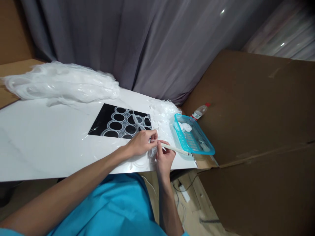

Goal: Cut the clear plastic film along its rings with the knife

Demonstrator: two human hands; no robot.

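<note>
My left hand (143,142) is closed in a pinch on a thin white strand near the table's front edge. Beside it, my right hand (165,157) grips a slim pale stick (179,150) whose dark-tipped end points right, toward the blue basket. The fingertips of both hands almost meet, and the small detail between them is hard to make out. Just behind my left hand lies a black sheet (100,122) printed with rows of pale rings. A white looped cord (136,118) runs over it toward my hands. White lacy material (164,109) is heaped behind my right hand.
A blue plastic basket (181,141) with white pieces inside stands at the table's right end. A bottle with a red cap (199,111) is behind it. A large bundle of white sheer material (66,83) covers the back left. Cardboard panels (258,108) rise on the right.
</note>
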